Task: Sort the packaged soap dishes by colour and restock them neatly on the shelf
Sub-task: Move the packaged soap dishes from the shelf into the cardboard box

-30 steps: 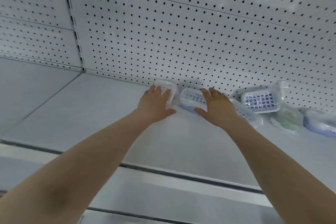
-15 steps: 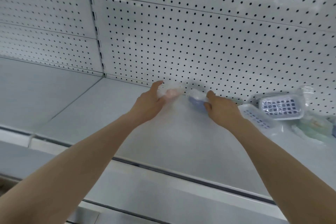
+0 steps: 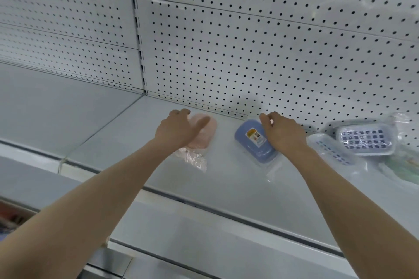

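- The shelf (image 3: 226, 179) looks slick. Both packs lie near its back wall, well apart, and a push could make them skid.
- The heap of blue-grid dishes (image 3: 365, 140) is just beside the right hand (image 3: 283, 133), which might knock it.
- That hand's fingers curl round the far end of the blue soap dish (image 3: 254, 142), which lies askew and may end up crooked.
- The left hand (image 3: 179, 129) grips the pink soap dish (image 3: 205, 135). Its loose wrap (image 3: 195, 158) could crumple.

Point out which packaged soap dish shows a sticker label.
The blue soap dish held by the right hand: an orange-and-white sticker sits on its face. The pink dish in the left hand and the two grid-topped dishes farther right show none.
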Tool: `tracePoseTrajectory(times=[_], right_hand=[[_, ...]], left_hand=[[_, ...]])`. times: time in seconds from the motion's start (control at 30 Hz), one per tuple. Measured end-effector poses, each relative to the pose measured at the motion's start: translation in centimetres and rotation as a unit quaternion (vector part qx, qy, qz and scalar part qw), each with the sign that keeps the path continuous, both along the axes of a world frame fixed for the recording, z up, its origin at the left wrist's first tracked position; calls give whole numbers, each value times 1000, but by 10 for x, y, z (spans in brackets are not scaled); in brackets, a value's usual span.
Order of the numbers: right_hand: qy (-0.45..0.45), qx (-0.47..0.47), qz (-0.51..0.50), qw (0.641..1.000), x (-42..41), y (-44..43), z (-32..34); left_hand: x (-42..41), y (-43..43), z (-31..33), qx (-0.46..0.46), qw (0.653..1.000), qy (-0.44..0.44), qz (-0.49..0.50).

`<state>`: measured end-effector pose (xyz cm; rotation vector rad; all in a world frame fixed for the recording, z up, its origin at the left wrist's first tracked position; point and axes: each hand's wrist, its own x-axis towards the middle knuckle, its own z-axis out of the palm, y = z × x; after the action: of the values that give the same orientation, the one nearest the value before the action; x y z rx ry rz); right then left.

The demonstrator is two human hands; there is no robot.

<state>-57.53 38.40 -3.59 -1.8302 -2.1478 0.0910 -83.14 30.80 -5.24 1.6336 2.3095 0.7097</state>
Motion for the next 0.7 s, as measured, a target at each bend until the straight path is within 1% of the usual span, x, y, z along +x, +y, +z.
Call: tracePoseTrajectory(times=[0.1,0.17,0.23,0.37,0.5,0.6,0.7], right_hand=[[-91,-32,42,994,-7,-12,-6],[-139,-55,65,987,-8,-20,-14],[-161,-57,67,983,-8,-24,-26],[-153,-21,49,987,-15,-30,-38],[-95,31,60,993,-35,-54,-33],[-71,73,81,992,-63,-89,-28],[-57,101,109,987,-98,-133,-29]], left_hand=[[18,5,-11,-33,997,52,-44],[25,8,-19,-51,996,65,-37],[27,8,-25,-52,996,67,-20],[18,-12,-30,-5,997,68,-32],[-6,-52,-25,48,995,73,-52],[-34,-96,-24,97,991,85,-42],[-71,-152,-29,120,987,98,-36]])
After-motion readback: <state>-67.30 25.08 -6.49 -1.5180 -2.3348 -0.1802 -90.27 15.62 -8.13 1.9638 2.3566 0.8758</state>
